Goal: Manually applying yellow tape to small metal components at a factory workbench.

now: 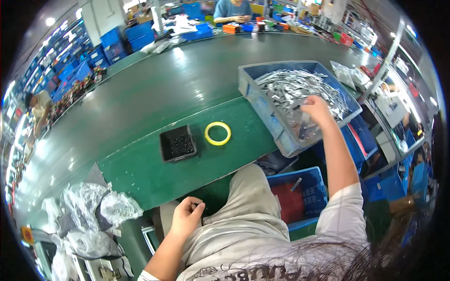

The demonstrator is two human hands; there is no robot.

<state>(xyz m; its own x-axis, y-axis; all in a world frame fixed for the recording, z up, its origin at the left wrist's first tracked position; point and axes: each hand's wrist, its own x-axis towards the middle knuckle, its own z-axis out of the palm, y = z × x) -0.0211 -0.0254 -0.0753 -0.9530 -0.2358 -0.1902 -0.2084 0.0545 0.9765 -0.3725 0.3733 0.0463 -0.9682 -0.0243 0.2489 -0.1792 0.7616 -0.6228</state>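
Note:
My right hand [317, 111] reaches over a large blue plastic bin [262, 110] at the right, heaped with thin silvery metal strips [297, 84]. Its fingers are drawn together at the strips; whatever is between them is too small to make out. Above my lap, just off the near edge of the table, my left hand [187, 218] is closed with thumb and fingers together. A small dark bit may be in that pinch, but I cannot tell. On the green tabletop, a black tray [164, 146] holds many small black parts, and a yellow tape roll [207, 134] lies flat beside it.
Clear plastic bags [86, 206] are piled at the left end of the table. A blue crate [318, 187] with a red bottom stands beside my right leg. Beyond the table runs a wide grey-green belt [154, 84]; a person [232, 10] sits at its far side.

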